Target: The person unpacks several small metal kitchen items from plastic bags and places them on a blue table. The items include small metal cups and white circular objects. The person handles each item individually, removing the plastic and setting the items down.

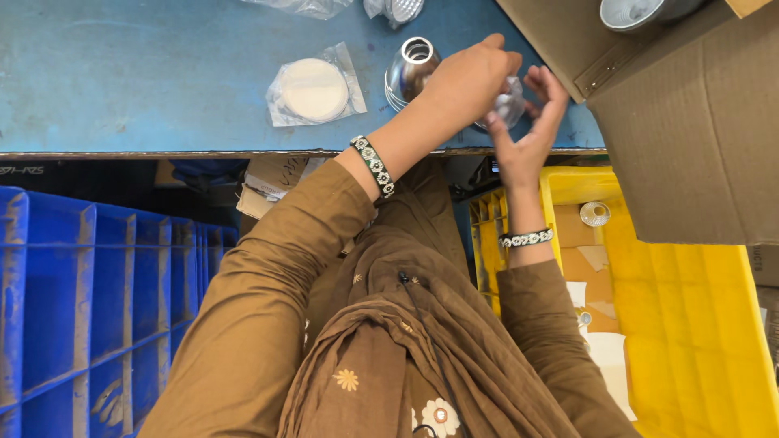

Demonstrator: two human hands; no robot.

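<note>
Over the near edge of the blue tabletop (122,89), both hands hold a small clear-wrapped shiny piece (509,104): left hand (469,77) gripping from above, right hand (529,134) cupped beneath. Just left stands a stack of silver reflector cups (410,69).

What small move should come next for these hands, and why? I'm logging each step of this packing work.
Probably ease the small clear-wrapped piece free: both the left hand and right hand pinch it above the blue table edge, beside the stacked shiny metal cups, so its wrapper looks mid-handling.
</note>
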